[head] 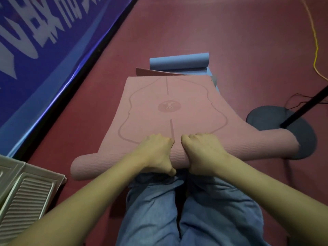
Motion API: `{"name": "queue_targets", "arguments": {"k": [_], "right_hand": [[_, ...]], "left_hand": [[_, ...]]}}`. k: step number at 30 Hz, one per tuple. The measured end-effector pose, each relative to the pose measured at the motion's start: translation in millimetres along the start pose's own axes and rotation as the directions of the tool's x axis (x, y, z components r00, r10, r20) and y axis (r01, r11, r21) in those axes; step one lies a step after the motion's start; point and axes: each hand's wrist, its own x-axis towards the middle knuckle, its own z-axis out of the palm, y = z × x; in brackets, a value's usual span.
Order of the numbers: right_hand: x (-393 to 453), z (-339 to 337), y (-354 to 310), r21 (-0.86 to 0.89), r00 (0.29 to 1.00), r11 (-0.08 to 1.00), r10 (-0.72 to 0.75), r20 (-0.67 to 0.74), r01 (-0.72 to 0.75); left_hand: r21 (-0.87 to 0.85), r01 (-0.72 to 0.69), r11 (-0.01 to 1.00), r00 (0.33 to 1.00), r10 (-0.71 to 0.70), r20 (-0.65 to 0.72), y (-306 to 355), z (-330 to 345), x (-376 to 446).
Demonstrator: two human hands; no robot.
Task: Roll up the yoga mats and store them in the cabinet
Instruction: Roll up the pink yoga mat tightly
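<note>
Left hand [156, 153] & right hand [202, 153] curl tight round the soft pink foam yoga mat [168, 103] roll's middle, side by side, so it stays snug.

Dark red floor [230, 32]; blue banner [44, 50] at left; round stand base [266, 118] right; yellow cord [315, 50].

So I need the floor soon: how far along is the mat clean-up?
Early. Nothing looks stored. In hand: both hands, left and right, grip the near rolled end of the pink mat, most of it still flat. Left: finish that roll, deal with the partly rolled blue mat beyond it, then put both away.
</note>
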Motion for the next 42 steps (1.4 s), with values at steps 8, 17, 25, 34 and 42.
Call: {"name": "queue_targets", "arguments": {"k": [8, 17, 25, 34, 42], "right_hand": [[41.8, -31.8, 14.2, 0.231, 0.901, 0.970, -0.028, 0.433, -0.081], [33.4, -23.4, 20.4, 0.264, 0.956, 0.964, -0.055, 0.287, -0.023], [13.1, -1.2, 46.9, 0.065, 0.988, 0.997, 0.030, 0.152, -0.041], [21.3, -8.2, 31.7, 0.006, 0.998, 0.999, 0.041, 0.047, -0.042], [-64.4, -11.5, -5.1, 0.051, 0.994, 0.998, 0.037, 0.103, -0.042]], "left_hand": [[-0.026, 0.069, 0.997, 0.987, -0.072, -0.145, -0.1, 5.9, -12.3], [0.074, 0.081, 0.994, 0.980, -0.065, -0.190, 1.8, 3.0, -12.5], [0.079, 0.034, 0.996, 0.987, -0.021, -0.159, -7.1, -4.7, 6.0], [0.052, 0.098, 0.994, 0.965, -0.082, -0.251, -14.0, -3.1, -3.3], [0.077, 0.046, 0.996, 0.975, -0.028, -0.219, 30.8, 15.0, -79.6]]}}
